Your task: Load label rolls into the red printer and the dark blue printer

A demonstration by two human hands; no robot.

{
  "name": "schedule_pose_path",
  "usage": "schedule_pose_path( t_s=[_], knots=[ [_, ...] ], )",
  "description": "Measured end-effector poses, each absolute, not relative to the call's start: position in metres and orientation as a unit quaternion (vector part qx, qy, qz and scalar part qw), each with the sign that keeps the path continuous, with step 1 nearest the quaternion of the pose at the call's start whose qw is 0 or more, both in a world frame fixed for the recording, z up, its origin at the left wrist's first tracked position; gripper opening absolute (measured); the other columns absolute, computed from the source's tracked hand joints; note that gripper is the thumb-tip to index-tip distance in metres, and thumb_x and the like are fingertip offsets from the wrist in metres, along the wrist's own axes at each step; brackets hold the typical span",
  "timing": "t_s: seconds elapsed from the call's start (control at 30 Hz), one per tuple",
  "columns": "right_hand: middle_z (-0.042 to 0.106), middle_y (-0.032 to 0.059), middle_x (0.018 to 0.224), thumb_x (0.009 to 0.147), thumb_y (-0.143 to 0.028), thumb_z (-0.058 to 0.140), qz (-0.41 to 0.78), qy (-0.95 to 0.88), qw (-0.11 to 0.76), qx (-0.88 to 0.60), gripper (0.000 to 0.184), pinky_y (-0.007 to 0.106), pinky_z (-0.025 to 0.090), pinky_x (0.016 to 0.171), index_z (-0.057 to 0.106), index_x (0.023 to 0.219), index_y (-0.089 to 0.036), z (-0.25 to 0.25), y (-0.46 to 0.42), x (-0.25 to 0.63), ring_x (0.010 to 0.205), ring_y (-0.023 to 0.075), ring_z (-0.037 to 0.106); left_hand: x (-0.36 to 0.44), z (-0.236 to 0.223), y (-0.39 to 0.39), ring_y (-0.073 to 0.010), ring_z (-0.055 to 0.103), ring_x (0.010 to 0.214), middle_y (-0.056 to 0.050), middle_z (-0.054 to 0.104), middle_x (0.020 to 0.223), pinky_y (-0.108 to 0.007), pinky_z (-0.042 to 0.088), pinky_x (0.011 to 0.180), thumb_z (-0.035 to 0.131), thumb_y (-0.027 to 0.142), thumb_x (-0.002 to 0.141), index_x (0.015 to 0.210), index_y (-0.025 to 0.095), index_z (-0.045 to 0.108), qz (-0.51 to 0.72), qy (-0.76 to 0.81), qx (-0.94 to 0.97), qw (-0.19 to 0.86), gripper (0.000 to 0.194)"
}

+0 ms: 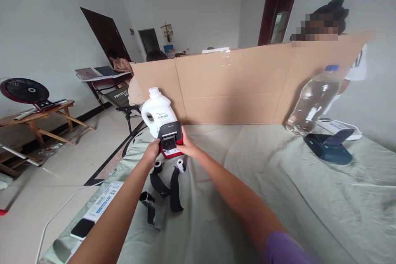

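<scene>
Both my hands hold a small black-and-red printer (pixel 170 134) at its two sides, in front of a white jug-shaped bottle (pixel 160 109). My left hand (pixel 151 151) grips its left edge, fingers partly hidden. On its right edge is my right hand (pixel 187 144), the thumb over the front and the other fingers mostly behind it. Below the printer on the cloth lie a small dark roll (pixel 157 166) and a white-cored roll (pixel 181 166), each with a black strip trailing from it. Another black strip (pixel 149 208) lies nearer me.
A cardboard panel (pixel 235 86) stands along the far edge of the cloth-covered table (pixel 247 156). At right are a large water bottle (pixel 315 99) and a dark blue device (pixel 328 148). A phone (pixel 83 228) and white box (pixel 103 202) lie front left. People sit beyond the panel.
</scene>
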State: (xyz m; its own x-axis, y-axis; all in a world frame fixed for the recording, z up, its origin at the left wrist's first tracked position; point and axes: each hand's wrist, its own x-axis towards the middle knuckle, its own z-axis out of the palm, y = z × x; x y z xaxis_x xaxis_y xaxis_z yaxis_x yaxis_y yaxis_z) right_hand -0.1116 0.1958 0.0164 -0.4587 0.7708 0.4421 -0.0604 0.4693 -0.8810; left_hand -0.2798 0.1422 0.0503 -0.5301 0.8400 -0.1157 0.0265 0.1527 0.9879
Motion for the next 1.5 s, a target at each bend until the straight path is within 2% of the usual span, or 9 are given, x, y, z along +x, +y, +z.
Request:
schedule_pose_path(
  t_s=[0.17, 0.3, 0.4, 0.5, 0.63, 0.77, 1.03, 1.27, 1.5],
  knots=[
    [0.035, 0.0066, 0.163, 0.072, -0.04, 0.086, 0.445, -0.695, 0.496, -0.269, 0.124, 0.055, 0.027, 0.123, 0.002, 0.164, -0.032, 0.057, 0.172, -0.06, 0.154, 0.0301, 0.027, -0.228, 0.089, 0.133, -0.0238, 0.068, 0.104, -0.008, 0.075, 0.109, -0.036, 0.052, 0.098, 0.051, 0.035, 0.09, 0.101, 0.016, 0.071, 0.596, 0.622, 0.404, 0.308, 0.03],
    [0.03, 0.0077, 0.165, 0.078, -0.049, 0.079, 0.422, -0.669, 0.556, -0.255, 0.123, 0.049, 0.027, 0.125, -0.007, 0.163, -0.029, 0.079, 0.129, 0.006, 0.152, 0.027, 0.032, -0.158, 0.116, 0.108, -0.0249, 0.058, 0.131, -0.008, 0.069, 0.133, -0.039, 0.037, 0.118, 0.046, 0.039, 0.096, 0.12, 0.018, 0.069, 0.594, 0.558, 0.522, 0.253, 0.039],
    [0.032, 0.0101, 0.165, 0.079, -0.05, 0.077, 0.4, -0.662, 0.571, -0.274, 0.12, 0.047, 0.03, 0.124, -0.006, 0.163, -0.027, 0.075, 0.09, 0.063, 0.151, 0.0268, 0.036, -0.099, 0.108, 0.074, -0.0235, 0.047, 0.143, -0.005, 0.059, 0.147, -0.038, 0.032, 0.123, 0.043, 0.048, 0.099, 0.138, 0.023, 0.06, 0.582, 0.514, 0.564, 0.279, 0.049],
    [0.033, 0.0127, 0.164, 0.074, -0.047, 0.081, 0.357, -0.678, 0.563, -0.31, 0.119, 0.05, 0.031, 0.124, 0.005, 0.164, -0.025, 0.055, 0.056, 0.115, 0.15, 0.0307, 0.037, -0.052, 0.076, 0.038, -0.0215, 0.034, 0.152, -0.002, 0.045, 0.16, -0.036, 0.025, 0.127, 0.044, 0.053, 0.1, 0.148, 0.028, 0.049, 0.571, 0.496, 0.568, 0.324, 0.055],
    [0.039, 0.0135, 0.161, 0.075, -0.042, 0.08, 0.313, -0.698, 0.537, -0.355, 0.111, 0.053, 0.03, 0.124, 0.013, 0.162, -0.025, 0.025, 0.025, 0.156, 0.149, 0.0336, 0.038, -0.018, 0.028, 0.008, -0.0201, 0.025, 0.156, 0.0, 0.036, 0.164, -0.035, 0.019, 0.129, 0.042, 0.06, 0.099, 0.154, 0.03, 0.042, 0.558, 0.482, 0.561, 0.376, 0.062],
    [0.039, 0.0133, 0.161, 0.077, -0.036, 0.078, 0.288, -0.706, 0.517, -0.389, 0.103, 0.054, 0.034, 0.123, 0.018, 0.161, -0.026, 0.01, 0.012, 0.162, 0.145, 0.0354, 0.043, -0.012, 0.004, 0.0, -0.0196, 0.026, 0.155, -0.001, 0.036, 0.165, -0.035, 0.019, 0.129, 0.04, 0.06, 0.099, 0.155, 0.03, 0.04, 0.563, 0.487, 0.547, 0.383, 0.063],
    [0.04, 0.0152, 0.16, 0.075, -0.034, 0.078, 0.275, -0.692, 0.517, -0.423, 0.106, 0.055, 0.034, 0.121, 0.016, 0.161, -0.026, -0.003, 0.016, 0.158, 0.145, 0.0358, 0.043, -0.016, 0.0, 0.004, -0.0192, 0.026, 0.155, -0.001, 0.033, 0.166, -0.037, 0.018, 0.129, 0.038, 0.056, 0.101, 0.157, 0.03, 0.036, 0.559, 0.489, 0.544, 0.391, 0.061],
    [0.037, 0.0149, 0.161, 0.078, -0.05, 0.077, 0.265, -0.685, 0.501, -0.457, 0.108, 0.057, 0.032, 0.121, 0.014, 0.162, -0.026, -0.009, 0.015, 0.16, 0.147, 0.0332, 0.04, -0.019, -0.004, 0.002, -0.0182, 0.021, 0.157, 0.0, 0.026, 0.169, -0.035, 0.016, 0.13, 0.034, 0.06, 0.102, 0.161, 0.03, 0.028, 0.55, 0.479, 0.565, 0.386, 0.067],
    [0.036, 0.015, 0.162, 0.08, -0.05, 0.076, 0.254, -0.688, 0.501, -0.459, 0.106, 0.055, 0.032, 0.121, 0.014, 0.163, -0.024, -0.007, 0.012, 0.159, 0.148, 0.0325, 0.039, -0.02, -0.003, 0.001, -0.0192, 0.026, 0.155, -0.002, 0.03, 0.167, -0.034, 0.021, 0.128, 0.037, 0.057, 0.102, 0.158, 0.03, 0.033, 0.561, 0.473, 0.574, 0.363, 0.062]
  ],
)
